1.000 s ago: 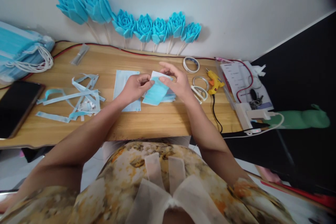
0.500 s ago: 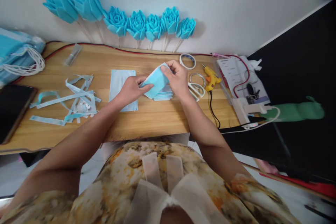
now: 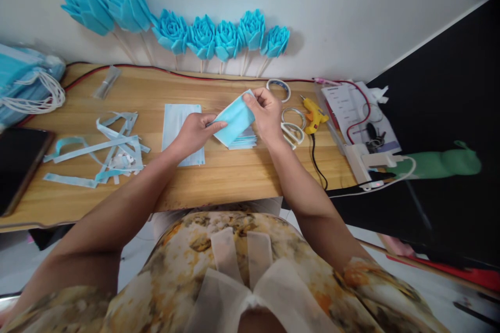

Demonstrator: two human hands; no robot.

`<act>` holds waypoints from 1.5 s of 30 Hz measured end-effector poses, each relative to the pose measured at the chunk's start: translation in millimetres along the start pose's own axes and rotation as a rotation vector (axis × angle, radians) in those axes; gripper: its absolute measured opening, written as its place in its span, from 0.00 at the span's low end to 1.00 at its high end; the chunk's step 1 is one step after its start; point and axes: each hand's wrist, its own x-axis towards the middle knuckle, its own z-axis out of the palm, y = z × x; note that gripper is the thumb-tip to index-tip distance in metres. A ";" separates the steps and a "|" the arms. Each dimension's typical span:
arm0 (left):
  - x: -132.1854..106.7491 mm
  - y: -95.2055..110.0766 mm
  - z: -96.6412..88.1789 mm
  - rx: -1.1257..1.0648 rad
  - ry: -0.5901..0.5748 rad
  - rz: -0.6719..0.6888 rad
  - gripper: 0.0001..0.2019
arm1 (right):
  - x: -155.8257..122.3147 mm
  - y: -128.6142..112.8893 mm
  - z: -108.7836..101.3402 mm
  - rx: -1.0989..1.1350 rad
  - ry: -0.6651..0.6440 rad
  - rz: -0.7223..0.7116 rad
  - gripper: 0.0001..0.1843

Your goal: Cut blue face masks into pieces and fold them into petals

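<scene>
From my remote seat I see a light blue sheet (image 3: 236,120) spanned tilted between both hands, just over a small stack (image 3: 244,140) of layered blue pieces on the surface (image 3: 219,179). The left hand (image 3: 195,132) pinches its left end, thumb on top; the right hand (image 3: 267,113) grips its far corner, thumb over the face. I judge it very light, soft and bendy — easily creased, perhaps a little slippery — so I'd take it by opposite corners with a gentle pinch. A paler sheet (image 3: 172,120) lies flat, partly hidden by the left hand; a yellow glue gun (image 3: 314,116) sits beyond the right hand, to its right.
</scene>
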 end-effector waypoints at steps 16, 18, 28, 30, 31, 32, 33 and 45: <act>-4.6 9.7 -0.4 -0.023 -0.142 0.006 0.20 | -1.3 -0.7 -0.1 -0.038 0.009 -0.044 0.26; -6.2 14.7 -0.7 -0.081 -0.250 0.003 0.19 | -2.0 -2.6 0.6 -0.030 -0.005 -0.051 0.26; -8.8 19.6 -1.0 -0.086 -0.445 -0.003 0.26 | -5.3 -5.6 1.3 -0.041 -0.107 -0.052 0.24; -8.2 17.1 -2.2 -0.022 -0.464 -0.015 0.27 | -7.5 -9.5 1.1 -0.055 -0.131 -0.081 0.22; -7.6 16.1 -3.3 0.010 -0.471 -0.023 0.27 | -8.7 -12.0 1.1 -0.067 -0.138 -0.097 0.22; -6.8 15.5 -4.8 0.032 -0.467 -0.029 0.27 | -10.0 -14.6 1.2 -0.083 -0.145 -0.111 0.21; -5.9 15.6 -6.4 0.042 -0.449 -0.030 0.26 | -11.2 -17.0 1.5 -0.099 -0.149 -0.121 0.21; -3.4 11.9 -1.1 -0.118 -0.042 0.079 0.17 | -27.5 -28.3 8.7 -0.148 -0.280 -0.191 0.17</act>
